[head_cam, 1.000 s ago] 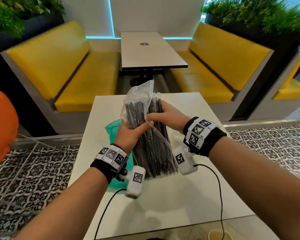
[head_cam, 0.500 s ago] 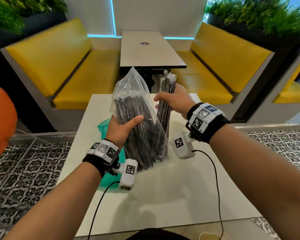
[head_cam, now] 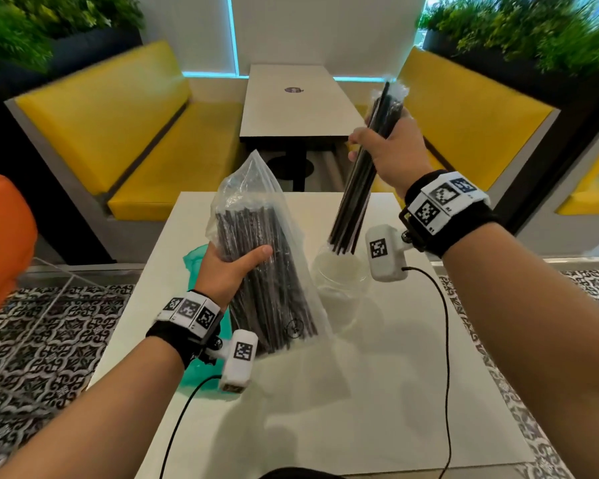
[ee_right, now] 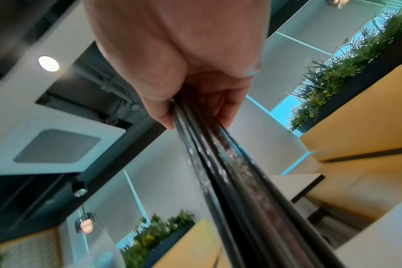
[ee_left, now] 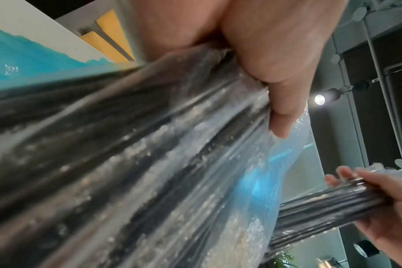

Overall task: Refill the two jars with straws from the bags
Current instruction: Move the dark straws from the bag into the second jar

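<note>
Right hand (head_cam: 391, 146) gripping one bundle of black straws (head_cam: 357, 188), fingers curled tight round its upper part; bundle tilted, lower ends just above the mouth of one clear jar (head_cam: 339, 271) on the white table (head_cam: 325, 409). Left hand (head_cam: 229, 267) wrapped round one clear plastic bag (head_cam: 256, 202) of black straws, thumb across the front, bag upright and lifted, left of the jar. Only one jar visible; a second can't be made out. One teal bag (head_cam: 192, 261) lies on the table behind the left wrist. Far side: one more table (head_cam: 291, 108), two yellow benches (head_cam: 146, 140).
</note>
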`<state>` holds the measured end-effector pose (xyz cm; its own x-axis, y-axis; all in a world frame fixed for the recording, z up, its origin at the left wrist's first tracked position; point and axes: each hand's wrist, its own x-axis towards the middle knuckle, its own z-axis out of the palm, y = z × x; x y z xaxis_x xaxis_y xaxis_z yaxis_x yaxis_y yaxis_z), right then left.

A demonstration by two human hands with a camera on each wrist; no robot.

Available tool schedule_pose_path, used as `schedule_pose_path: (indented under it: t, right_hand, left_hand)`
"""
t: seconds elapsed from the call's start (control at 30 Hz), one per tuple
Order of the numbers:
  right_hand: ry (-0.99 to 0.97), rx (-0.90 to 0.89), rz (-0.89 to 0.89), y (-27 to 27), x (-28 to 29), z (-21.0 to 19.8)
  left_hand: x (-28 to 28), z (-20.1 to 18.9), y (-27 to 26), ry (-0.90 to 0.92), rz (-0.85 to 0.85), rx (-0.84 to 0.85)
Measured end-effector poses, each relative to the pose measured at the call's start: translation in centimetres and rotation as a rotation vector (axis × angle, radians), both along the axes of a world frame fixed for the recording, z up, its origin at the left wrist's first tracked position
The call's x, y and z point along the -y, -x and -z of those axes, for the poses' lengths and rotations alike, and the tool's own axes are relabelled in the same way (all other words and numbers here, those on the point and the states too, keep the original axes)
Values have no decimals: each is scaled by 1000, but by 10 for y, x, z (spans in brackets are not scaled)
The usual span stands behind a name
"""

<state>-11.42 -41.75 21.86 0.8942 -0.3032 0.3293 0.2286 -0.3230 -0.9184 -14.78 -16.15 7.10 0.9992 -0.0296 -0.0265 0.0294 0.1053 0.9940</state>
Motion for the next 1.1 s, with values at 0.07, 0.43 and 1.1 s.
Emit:
schedule_pose_path:
  t: [0.07,0.43,1.1]
  right_hand:
    - [128,-54,49,-9,2,21]
    - [425,-630,-84,-3,-9,147]
    - [288,-193,-306,18,-43,71]
  left_hand:
    - [1,-1,0,0,-2,-3]
    - [2,-5,3,2,-36,2]
    - [7,-13,8,63,37,-10]
